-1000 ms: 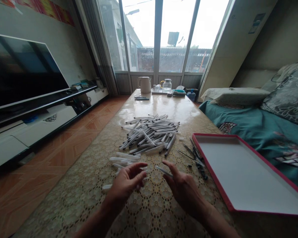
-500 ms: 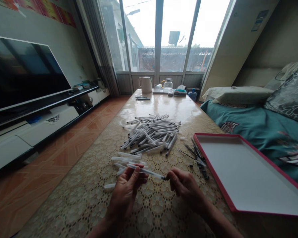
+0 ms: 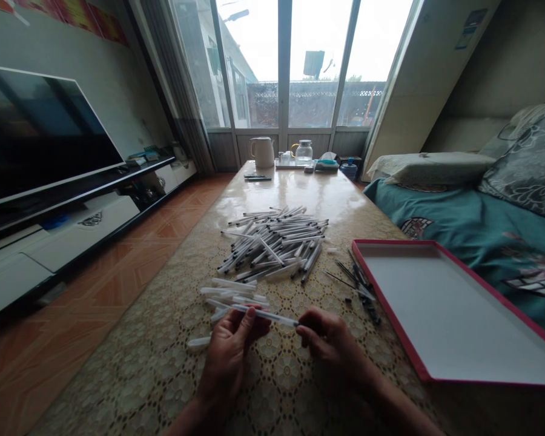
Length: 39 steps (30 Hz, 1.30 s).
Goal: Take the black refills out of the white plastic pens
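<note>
A slim white pen with a dark end lies between my hands above the patterned tablecloth. My left hand grips its barrel between thumb and fingers. At the dark end, the fingertips of my right hand are pinched on the pen. Just beyond my left hand are several loose translucent white tubes, and another tube lies left of that hand. Farther up the table spreads a large heap of white pens with dark tips. Thin dark refills and small black pieces lie to the right.
A shallow red-rimmed tray with a white inside sits on the right. At the table's far end stand a kettle, a glass pitcher and a tissue box. A sofa runs along the right side.
My right hand has shifted slightly left, and its fingers now close around the pen's dark end. My left hand still holds the barrel. The whole view has moved a little.
</note>
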Tool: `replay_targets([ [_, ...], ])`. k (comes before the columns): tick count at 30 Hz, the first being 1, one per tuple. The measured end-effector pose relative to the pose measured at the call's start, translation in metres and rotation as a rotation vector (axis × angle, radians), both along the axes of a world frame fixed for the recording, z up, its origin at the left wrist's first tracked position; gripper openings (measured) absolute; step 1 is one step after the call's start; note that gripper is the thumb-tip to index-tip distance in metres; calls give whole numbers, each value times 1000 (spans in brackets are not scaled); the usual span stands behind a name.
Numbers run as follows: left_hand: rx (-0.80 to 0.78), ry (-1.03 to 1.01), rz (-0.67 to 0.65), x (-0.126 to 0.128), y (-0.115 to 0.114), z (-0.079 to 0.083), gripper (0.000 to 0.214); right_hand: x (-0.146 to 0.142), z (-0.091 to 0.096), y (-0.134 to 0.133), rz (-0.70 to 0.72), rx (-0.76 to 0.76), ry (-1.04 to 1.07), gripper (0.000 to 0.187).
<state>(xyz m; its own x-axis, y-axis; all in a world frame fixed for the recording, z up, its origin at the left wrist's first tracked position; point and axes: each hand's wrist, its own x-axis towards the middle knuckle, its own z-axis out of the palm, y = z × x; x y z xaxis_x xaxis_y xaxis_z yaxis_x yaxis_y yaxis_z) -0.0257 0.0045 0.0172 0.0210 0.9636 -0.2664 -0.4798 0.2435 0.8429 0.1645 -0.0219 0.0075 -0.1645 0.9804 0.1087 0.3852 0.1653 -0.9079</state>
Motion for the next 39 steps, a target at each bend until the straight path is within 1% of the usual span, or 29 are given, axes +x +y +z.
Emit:
replay_targets([
  [3, -4, -3, -7, 1, -1, -1, 28, 1, 0, 1, -29, 36, -65, 21],
  [6, 8, 14, -21, 1, -1, -2, 28, 3, -2, 2, -13, 69, -136, 34],
  [8, 16, 25, -23, 1, -1, -1, 28, 3, -3, 1, -10, 90, -155, 38],
  [12, 22, 21, -10, 1, -2, 0, 27, 2, -2, 0, -40, 84, -133, 23],
  [13, 24, 22, -13, 2, -2, 0, 26, 2, -2, 0, -39, 75, -130, 23],
  [18, 51, 31, -48, 2, -2, -1, 23, 3, -4, 1, -3, 95, -188, 38],
  [23, 48, 24, -36, 1, -1, -2, 22, 2, -3, 1, -42, 71, -181, 23],
  [25, 46, 23, -33, 1, -1, -2, 22, 2, -3, 1, -35, 70, -186, 26],
  [28, 41, 27, -35, 1, 0, -2, 24, 4, -4, 2, -5, 90, -202, 39],
  [29, 40, 27, -37, 0, 0, -2, 24, 4, -4, 2, -8, 96, -204, 39],
  [32, 36, 20, -25, 0, -1, -2, 25, 4, -4, 1, -36, 89, -187, 28],
  [34, 28, 25, -11, 0, -1, -1, 27, 3, -3, 0, -41, 75, -182, 25],
  [39, 31, 41, -24, 1, -1, 1, 27, 3, -2, 1, -12, 108, -212, 40],
])
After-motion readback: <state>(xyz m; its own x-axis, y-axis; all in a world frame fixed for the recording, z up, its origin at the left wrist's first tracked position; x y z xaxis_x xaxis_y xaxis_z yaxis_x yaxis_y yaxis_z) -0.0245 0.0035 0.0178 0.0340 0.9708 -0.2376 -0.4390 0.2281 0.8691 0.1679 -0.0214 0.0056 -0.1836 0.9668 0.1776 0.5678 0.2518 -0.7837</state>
